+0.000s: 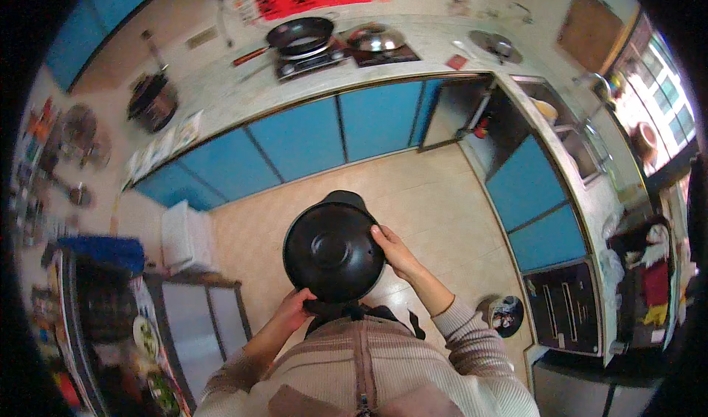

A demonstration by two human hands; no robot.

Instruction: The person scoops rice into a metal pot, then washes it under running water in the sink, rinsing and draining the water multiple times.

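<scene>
Close to my body I hold a round black vessel or lid (351, 245), with a ring-shaped recess at its centre. Tab-like dark handles jut out at its far and near edges. My right hand (394, 251) grips its right rim, thumb laid over the top edge. Its near left edge is in my left hand (293, 309), by the near handle. The underside and some of my fingers are hidden. Below it spreads the tan tiled floor (428, 207).
A black wok (301, 34) and a domed steel lid (376, 36) sit on cooktops along the counter (232, 90). One cabinet door (451, 113) stands ajar near the sink (578, 146). A bin (506, 314) is on the floor at right, a white box (187, 237) at left.
</scene>
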